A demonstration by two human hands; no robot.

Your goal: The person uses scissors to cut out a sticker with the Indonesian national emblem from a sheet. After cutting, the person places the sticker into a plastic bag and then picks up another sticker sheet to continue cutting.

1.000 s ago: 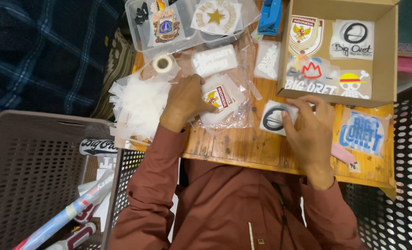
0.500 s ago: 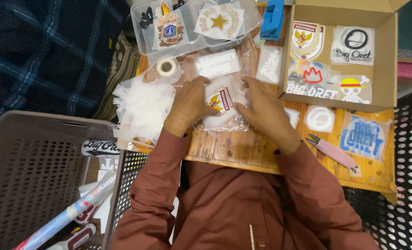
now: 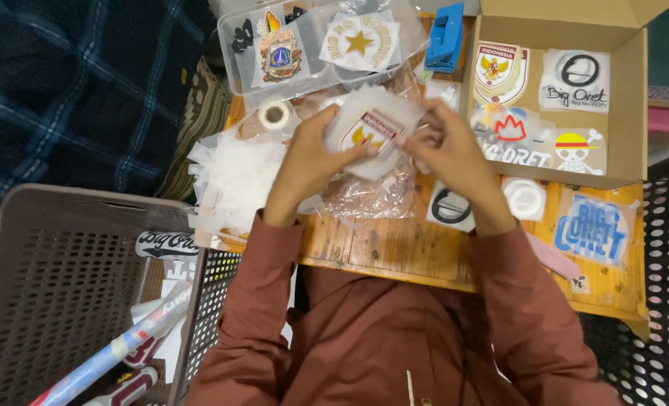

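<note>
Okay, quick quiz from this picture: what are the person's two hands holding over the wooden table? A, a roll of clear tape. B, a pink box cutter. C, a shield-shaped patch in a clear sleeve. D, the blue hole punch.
C: the left hand and right hand together pinch the shield-shaped patch in its clear sleeve, while the tape roll lies on the table apart from both hands.

Small wooden tabletop point(image 3: 394, 252), plank-grained. Along the far edge, a clear plastic tray point(image 3: 236, 56) and an open cardboard box point(image 3: 631, 98). At the left edge, white plastic scraps point(image 3: 233, 180) and a tape roll point(image 3: 275, 114). Mid-top, crumpled clear bags point(image 3: 364, 197). Near the right corner, a blue-lettered sticker point(image 3: 594, 229).
</note>
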